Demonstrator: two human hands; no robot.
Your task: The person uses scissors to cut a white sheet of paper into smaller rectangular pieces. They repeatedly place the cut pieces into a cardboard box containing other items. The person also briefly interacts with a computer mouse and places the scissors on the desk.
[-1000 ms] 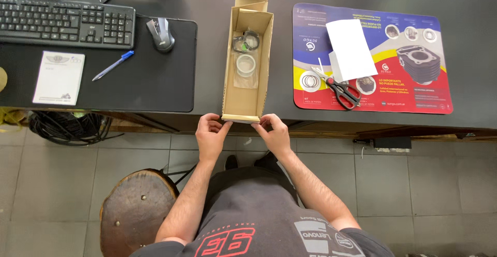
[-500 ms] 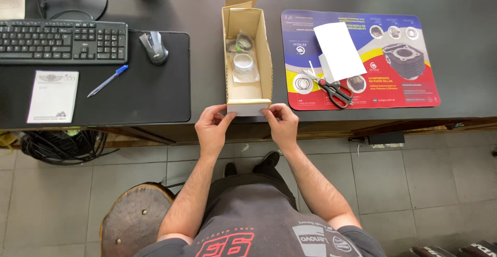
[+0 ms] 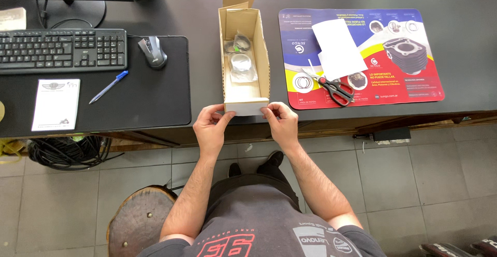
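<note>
I am at a desk in a small workshop office: my keyboard [image 3: 62, 50], mouse [image 3: 152, 51] and notepad [image 3: 56, 104] lie beside a mat [image 3: 414, 86] picturing engine parts.

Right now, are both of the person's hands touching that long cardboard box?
Touching. The head view shows the left hand and right hand pinching the near end of the cardboard box, one at each corner, with fingers on its white end flap.

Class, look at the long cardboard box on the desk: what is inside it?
Inside the box lie two clear bags: the farther holds dark rings, the nearer a round silvery part. The near end of its floor shows bare. What lies under the bags is hidden.
</note>
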